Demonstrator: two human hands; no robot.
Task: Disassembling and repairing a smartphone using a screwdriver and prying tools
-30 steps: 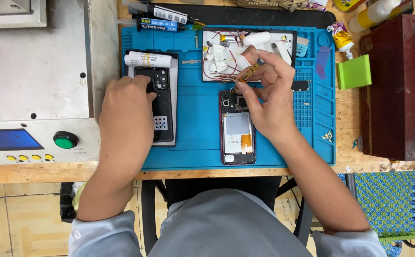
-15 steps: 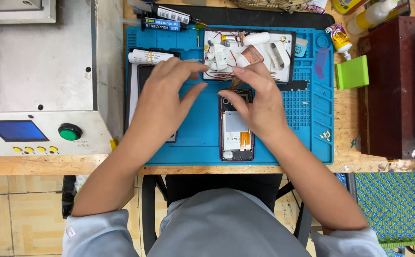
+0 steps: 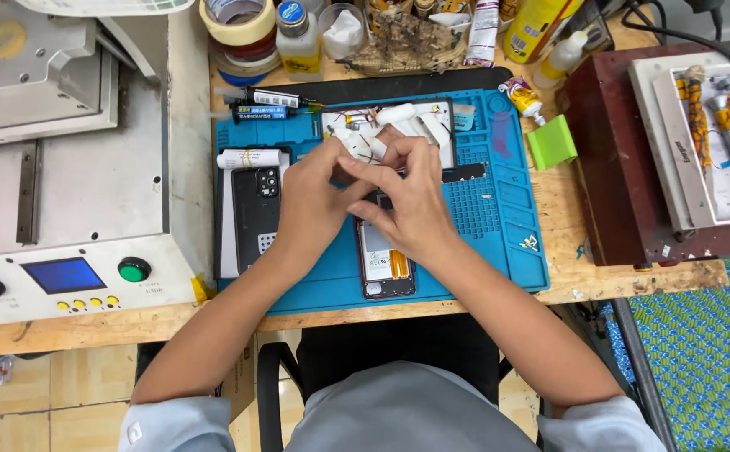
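Two hands meet over the blue mat (image 3: 499, 251) near the middle of the counter (image 3: 583, 272), working above an opened phone (image 3: 386, 264) that lies face down with its insides bare, toward the mat's front edge. The left hand (image 3: 315, 205) comes in from the left, wrist low, its fingers (image 3: 344, 167) narrowed toward the right hand; what they pinch, if anything, is too small to tell. The right hand (image 3: 415, 209) arches over the phone's upper end, fingers (image 3: 398, 155) curled close and touching those of the left, and I cannot tell whether they hold a part. The phone looks light, stiff and fragile, with thin boards and an orange flex strip exposed, so its outer frame edges seem the safest hold. A black back cover (image 3: 256, 213) lies just left of the left hand on the mat. Behind the hands sits a white tray (image 3: 440, 113) of small parts and wires at the mat's back edge. A green block (image 3: 552, 142) rests off the mat's right back corner
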